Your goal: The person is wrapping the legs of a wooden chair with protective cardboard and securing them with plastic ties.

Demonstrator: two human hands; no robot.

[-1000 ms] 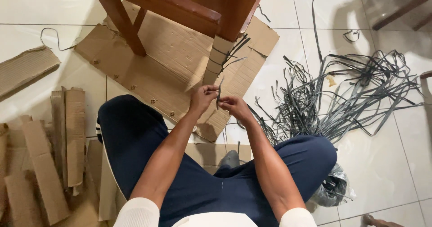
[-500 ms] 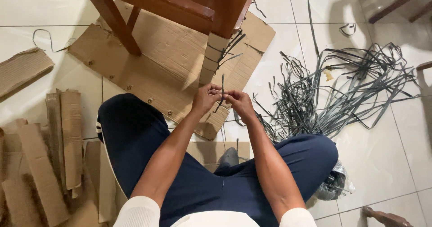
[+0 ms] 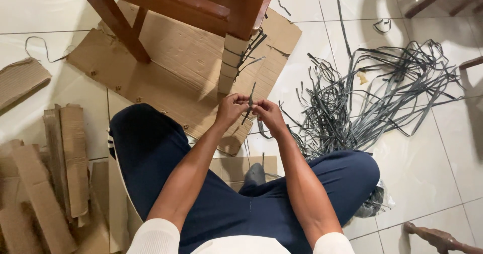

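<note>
My left hand [image 3: 230, 110] and my right hand [image 3: 268, 114] meet just below a wooden chair leg [image 3: 231, 65] that is wrapped in cardboard and tied with dark straps. Both hands pinch one thin dark grey strap [image 3: 249, 103] between their fingertips; its short end sticks up between them. The leg stands on a flat sheet of cardboard [image 3: 176, 67]. I sit on the floor with my legs in dark blue trousers spread on either side.
A tangled heap of grey straps [image 3: 372, 98] lies on the white tiles to the right. Rolled and folded cardboard pieces [image 3: 55, 168] are stacked at left. Another wooden leg [image 3: 113, 20] stands at the upper left. A carved wooden piece [image 3: 437, 239] shows at bottom right.
The hands have stayed together on the strap with small finger shifts. The view has drifted, so the chair and the floor things sit a little higher and further left.
</note>
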